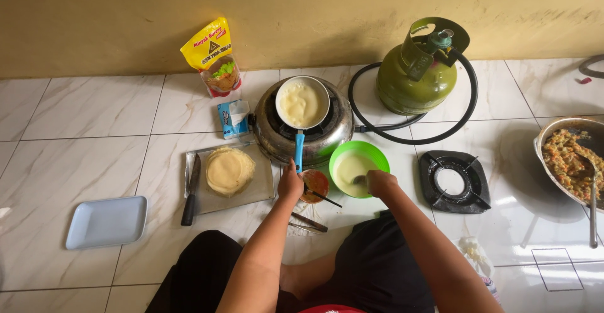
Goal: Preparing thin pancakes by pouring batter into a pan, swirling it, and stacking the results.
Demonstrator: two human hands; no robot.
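My left hand [290, 183] grips the blue handle [299, 149] of a small frying pan [302, 103] that sits on a round steel stove [302, 130]; pale batter covers the pan's bottom. My right hand [379, 181] holds a ladle [360, 179] at the near rim of a green bowl [358, 168] of pale batter. Between my hands stands a small orange cup [314, 186] with a dark utensil in it. Left of the stove, a stack of thin yellow crepes [229, 170] lies on a metal tray [261, 190].
A knife [190, 190] lies at the tray's left edge and a pale blue square plate [106, 222] further left. A yellow oil pouch [212, 55] and green gas cylinder [418, 67] with black hose stand by the wall. A black burner grate [453, 182] and filling pan [569, 162] are right.
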